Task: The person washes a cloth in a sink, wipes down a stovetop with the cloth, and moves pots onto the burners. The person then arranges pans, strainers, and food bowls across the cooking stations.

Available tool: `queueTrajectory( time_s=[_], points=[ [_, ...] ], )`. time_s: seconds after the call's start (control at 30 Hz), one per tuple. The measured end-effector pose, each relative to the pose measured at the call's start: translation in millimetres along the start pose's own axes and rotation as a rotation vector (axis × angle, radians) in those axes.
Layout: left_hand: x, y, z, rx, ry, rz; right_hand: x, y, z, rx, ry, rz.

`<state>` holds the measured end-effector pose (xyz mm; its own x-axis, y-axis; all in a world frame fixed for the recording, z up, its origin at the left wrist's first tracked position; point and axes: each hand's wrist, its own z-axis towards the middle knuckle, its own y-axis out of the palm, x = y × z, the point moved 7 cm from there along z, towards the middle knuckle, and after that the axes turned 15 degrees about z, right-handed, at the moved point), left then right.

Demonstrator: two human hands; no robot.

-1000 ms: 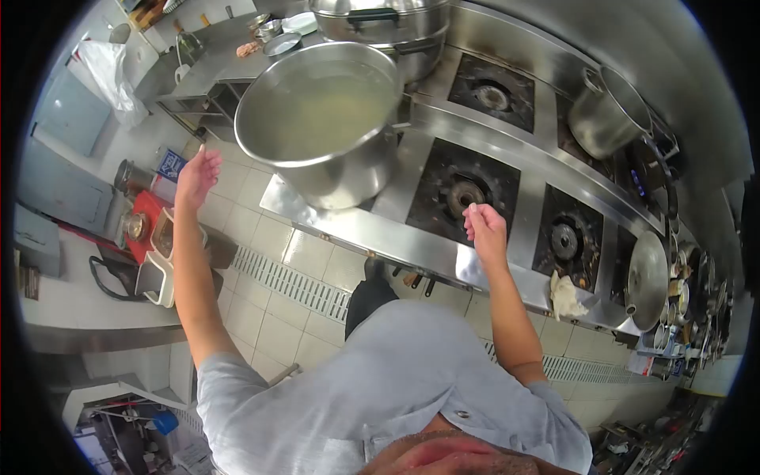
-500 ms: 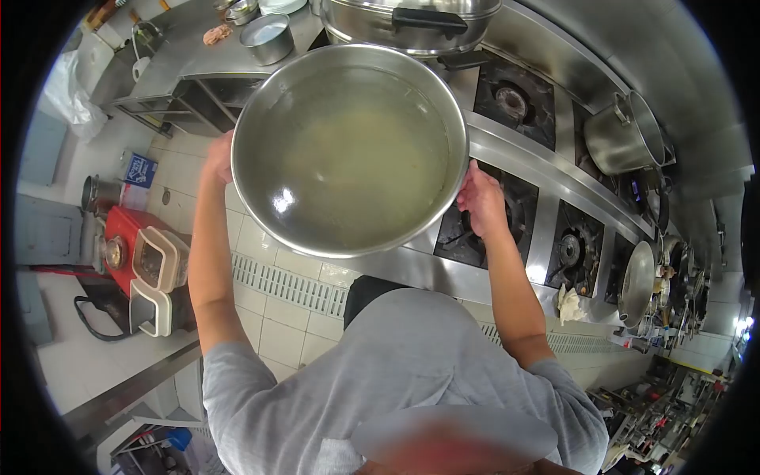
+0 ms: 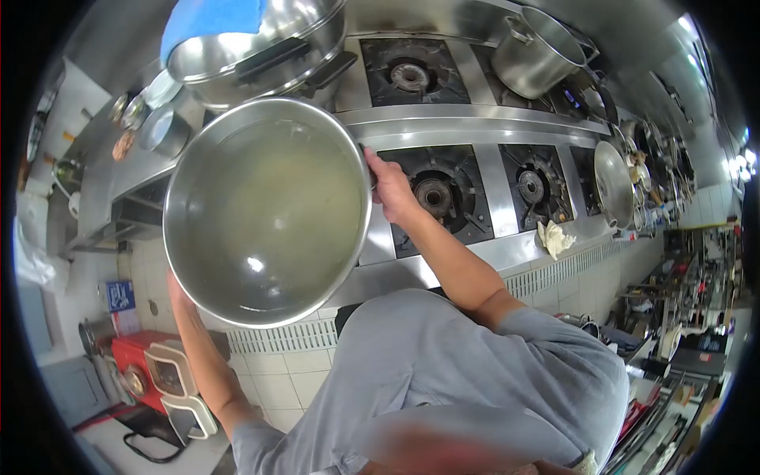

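A wide stainless steel pot (image 3: pixel 265 210) of cloudy, pale yellowish liquid is held in front of me, level with the stove's front edge. My right hand (image 3: pixel 389 186) is closed round its right side, at what looks like a handle. My left hand (image 3: pixel 179 291) grips the lower left side, its fingers mostly hidden behind the wall. Right beside my right hand lies a black gas burner (image 3: pixel 434 196). Just beyond the pot's far rim stands a big lidded steel pan (image 3: pixel 257 59) with black handles and a blue cloth (image 3: pixel 212 22) on top.
A tall steel stockpot (image 3: pixel 538 55) stands at the back right of the stove. A wok (image 3: pixel 614 186) and a crumpled white cloth (image 3: pixel 556 239) lie farther right. On the left counter sits a small metal pot (image 3: pixel 165 133). A floor grate (image 3: pixel 281 339) runs below.
The view and my body have turned to the right. The pot has swung from over the floor towards the stove's front burners, still in both hands, with its liquid tilting slightly.
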<state>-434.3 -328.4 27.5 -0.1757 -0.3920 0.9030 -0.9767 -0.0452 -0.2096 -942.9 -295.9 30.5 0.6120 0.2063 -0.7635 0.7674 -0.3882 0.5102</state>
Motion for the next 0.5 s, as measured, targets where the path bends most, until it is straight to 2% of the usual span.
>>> queueTrajectory(
  time_s=[0.13,0.2,0.3,0.4,0.5],
  points=[
    [3,4,-8,0.1,0.056,0.016,-5,5,6,-0.028,0.026,-0.004],
    [12,13,-20,0.109,0.064,0.096,-8,3,16,-0.007,-0.036,-0.012],
    [-2,20,-34,0.117,0.061,-0.067,-11,7,18,0.001,-0.053,0.012],
    [-2,24,-51,0.128,0.119,0.022,-6,-6,32,-0.056,-0.036,0.022],
    [2,39,-68,0.166,0.146,-0.025,-13,-7,22,-0.12,0.0,0.068]
  ],
)
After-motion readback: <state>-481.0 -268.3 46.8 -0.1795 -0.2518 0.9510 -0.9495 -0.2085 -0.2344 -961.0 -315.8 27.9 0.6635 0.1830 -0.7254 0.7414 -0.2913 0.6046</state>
